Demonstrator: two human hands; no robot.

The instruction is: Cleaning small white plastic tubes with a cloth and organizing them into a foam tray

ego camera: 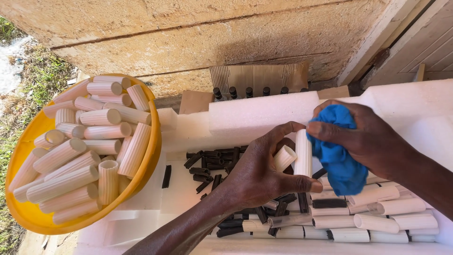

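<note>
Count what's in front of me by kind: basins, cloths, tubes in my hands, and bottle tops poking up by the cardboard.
Yellow basin holding ribbed cream tubes: 1
Blue cloth in the right hand: 1
White tubes held by the left hand: 2
Dark bottle tops at the cardboard: 5
Total: 9

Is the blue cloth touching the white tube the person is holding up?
Touching. The head view shows the blue cloth, bunched in the right hand, pressed against the side of the upright white tube held by the left hand.
</note>
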